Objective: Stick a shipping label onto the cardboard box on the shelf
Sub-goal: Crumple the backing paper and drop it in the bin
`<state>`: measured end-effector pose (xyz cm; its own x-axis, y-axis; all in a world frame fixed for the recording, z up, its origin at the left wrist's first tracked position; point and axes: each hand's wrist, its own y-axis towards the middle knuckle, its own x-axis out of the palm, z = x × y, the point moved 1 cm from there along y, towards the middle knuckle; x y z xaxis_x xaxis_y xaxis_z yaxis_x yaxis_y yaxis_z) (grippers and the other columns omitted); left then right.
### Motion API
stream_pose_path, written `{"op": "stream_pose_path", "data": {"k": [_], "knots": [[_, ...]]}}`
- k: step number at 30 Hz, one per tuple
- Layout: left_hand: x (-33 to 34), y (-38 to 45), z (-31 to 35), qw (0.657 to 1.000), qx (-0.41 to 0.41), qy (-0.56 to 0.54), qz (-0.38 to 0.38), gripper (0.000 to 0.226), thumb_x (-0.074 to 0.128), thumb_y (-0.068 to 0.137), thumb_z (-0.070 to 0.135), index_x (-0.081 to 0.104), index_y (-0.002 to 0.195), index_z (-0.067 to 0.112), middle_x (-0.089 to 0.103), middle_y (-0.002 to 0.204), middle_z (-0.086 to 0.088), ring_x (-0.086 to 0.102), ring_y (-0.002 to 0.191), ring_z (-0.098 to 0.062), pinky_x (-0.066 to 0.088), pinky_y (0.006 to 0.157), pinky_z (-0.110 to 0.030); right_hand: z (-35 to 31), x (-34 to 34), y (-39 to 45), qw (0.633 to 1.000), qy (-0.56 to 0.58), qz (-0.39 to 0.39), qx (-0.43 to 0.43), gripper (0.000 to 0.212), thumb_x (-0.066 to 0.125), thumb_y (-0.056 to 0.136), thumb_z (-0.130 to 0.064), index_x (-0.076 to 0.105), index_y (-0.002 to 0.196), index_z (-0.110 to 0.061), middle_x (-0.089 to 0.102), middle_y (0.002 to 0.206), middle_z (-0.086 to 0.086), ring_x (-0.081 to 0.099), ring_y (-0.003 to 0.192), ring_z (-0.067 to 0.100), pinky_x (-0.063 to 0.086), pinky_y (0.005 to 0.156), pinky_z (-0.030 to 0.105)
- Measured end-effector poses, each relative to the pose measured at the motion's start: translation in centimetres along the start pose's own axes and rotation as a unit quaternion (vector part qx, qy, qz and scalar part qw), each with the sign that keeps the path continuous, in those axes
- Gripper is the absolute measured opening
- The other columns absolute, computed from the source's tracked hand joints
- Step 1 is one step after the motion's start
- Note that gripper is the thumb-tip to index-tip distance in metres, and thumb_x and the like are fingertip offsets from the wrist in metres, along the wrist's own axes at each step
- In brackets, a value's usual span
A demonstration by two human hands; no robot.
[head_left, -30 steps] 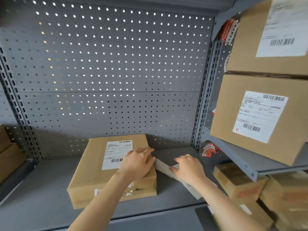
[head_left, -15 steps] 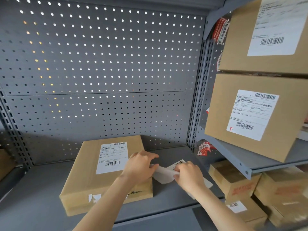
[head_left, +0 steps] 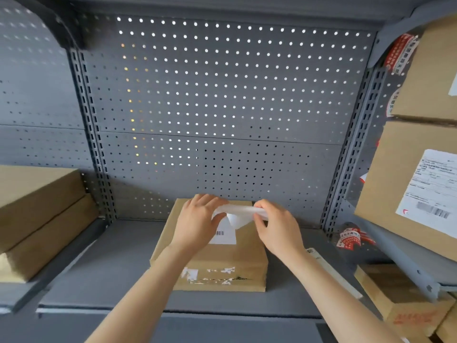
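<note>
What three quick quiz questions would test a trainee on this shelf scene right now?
1. True or false: the cardboard box on the shelf already carries a white barcode label on its top.
2. What do the left hand and right hand hold between them? A) a tape roll B) a white sheet C) a knife
3. Fill in: the sheet is held ____ the box top.

Key: 1 true; 2 B; 3 above
</note>
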<state>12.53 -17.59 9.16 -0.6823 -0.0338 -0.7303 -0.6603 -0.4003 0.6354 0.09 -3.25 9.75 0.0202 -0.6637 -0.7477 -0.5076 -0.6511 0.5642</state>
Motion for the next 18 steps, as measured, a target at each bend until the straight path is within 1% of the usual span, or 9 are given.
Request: {"op": "stream_pose_path", "data": {"k": [2, 4, 5, 7, 9, 10, 12, 14, 18], "knots": [[-2.5, -1.3, -2.1, 0.999, -0.024, 0.021, 0.023, 0.019, 0.067, 0.084, 0.02, 0.069, 0.103, 0.02, 0.07, 0.103, 0.001, 0.062, 0.096, -0.028, 0.046, 0.083, -0.039, -2.8, 1.3, 0.5, 0.999, 0.03, -0.007, -0.037, 0.014, 0.057, 0.091, -0.02, 0.061, 0.104, -0.018, 0.063, 0.082, -0.005, 0.044, 0.053, 0.006, 0.029, 0.047, 0.016], [-5.1, -3.0, -4.2, 0.997, -0.054, 0.044, 0.041, 0.017, 0.065, 0.085, 0.019, 0.069, 0.101, 0.018, 0.07, 0.098, -0.001, 0.062, 0.091, -0.03, 0.046, 0.08, -0.039, -6.0, 2.9, 0.8, 0.996, 0.053, -0.016, -0.071, 0.018, 0.056, 0.092, -0.021, 0.06, 0.109, -0.017, 0.059, 0.082, -0.005, 0.037, 0.051, 0.001, 0.024, 0.048, 0.016], [-6.4, -3.9, -5.2, 0.995, -0.07, 0.058, 0.05, 0.017, 0.063, 0.085, 0.019, 0.069, 0.101, 0.017, 0.069, 0.096, -0.002, 0.062, 0.089, -0.031, 0.046, 0.078, -0.039, -7.7, 3.5, 0.9, 0.994, 0.069, -0.021, -0.084, 0.02, 0.056, 0.092, -0.022, 0.059, 0.111, -0.016, 0.061, 0.087, -0.003, 0.042, 0.054, 0.005, 0.026, 0.05, 0.019], [-9.2, -6.3, -7.3, 0.989, -0.104, 0.079, 0.068, 0.018, 0.061, 0.085, 0.018, 0.067, 0.102, 0.016, 0.067, 0.095, -0.004, 0.062, 0.086, -0.032, 0.048, 0.075, -0.039, -11.5, 5.3, 0.7, 0.985, 0.12, -0.037, -0.115, 0.021, 0.056, 0.092, -0.021, 0.059, 0.112, -0.014, 0.065, 0.099, 0.002, 0.057, 0.07, 0.02, 0.032, 0.059, 0.025], [-11.9, -9.0, -8.9, 0.982, -0.137, 0.087, 0.091, 0.018, 0.06, 0.086, 0.017, 0.067, 0.103, 0.016, 0.067, 0.097, -0.005, 0.063, 0.082, -0.032, 0.05, 0.072, -0.038, -15.1, 7.0, 0.2, 0.973, 0.167, -0.056, -0.147, 0.02, 0.056, 0.091, -0.019, 0.059, 0.11, -0.014, 0.066, 0.103, 0.003, 0.061, 0.085, 0.026, 0.036, 0.063, 0.027], [-13.3, -10.5, -9.5, 0.978, -0.159, 0.094, 0.101, 0.018, 0.059, 0.087, 0.017, 0.067, 0.103, 0.016, 0.066, 0.098, -0.004, 0.063, 0.081, -0.031, 0.05, 0.07, -0.037, -17.0, 7.9, -0.2, 0.966, 0.188, -0.067, -0.166, 0.019, 0.057, 0.09, -0.018, 0.059, 0.109, -0.015, 0.066, 0.102, 0.002, 0.061, 0.088, 0.026, 0.039, 0.064, 0.029], [-15.6, -13.8, -10.7, 0.964, -0.212, 0.107, 0.119, 0.018, 0.057, 0.09, 0.018, 0.065, 0.106, 0.018, 0.064, 0.102, -0.003, 0.061, 0.079, -0.03, 0.047, 0.068, -0.034, -20.6, 9.4, -1.4, 0.948, 0.225, -0.094, -0.202, 0.016, 0.057, 0.089, -0.017, 0.057, 0.105, -0.017, 0.066, 0.101, 0.001, 0.061, 0.088, 0.026, 0.047, 0.067, 0.036], [-17.8, -17.4, -11.8, 0.946, -0.268, 0.122, 0.139, 0.018, 0.054, 0.092, 0.02, 0.064, 0.107, 0.022, 0.062, 0.105, 0.0, 0.06, 0.081, -0.028, 0.045, 0.068, -0.032, -24.2, 10.9, -3.0, 0.928, 0.26, -0.127, -0.236, 0.013, 0.057, 0.089, -0.018, 0.054, 0.102, -0.016, 0.065, 0.097, 0.0, 0.06, 0.084, 0.026, 0.05, 0.066, 0.04], [-21.1, -24.5, -13.4, 0.905, -0.366, 0.134, 0.172, 0.021, 0.053, 0.092, 0.021, 0.063, 0.11, 0.023, 0.06, 0.11, 0.0, 0.06, 0.089, -0.027, 0.048, 0.073, -0.034, -30.3, 13.0, -7.1, 0.883, 0.312, -0.199, -0.288, 0.011, 0.056, 0.091, -0.022, 0.048, 0.098, -0.017, 0.059, 0.089, -0.001, 0.057, 0.076, 0.021, 0.048, 0.06, 0.036]]}}
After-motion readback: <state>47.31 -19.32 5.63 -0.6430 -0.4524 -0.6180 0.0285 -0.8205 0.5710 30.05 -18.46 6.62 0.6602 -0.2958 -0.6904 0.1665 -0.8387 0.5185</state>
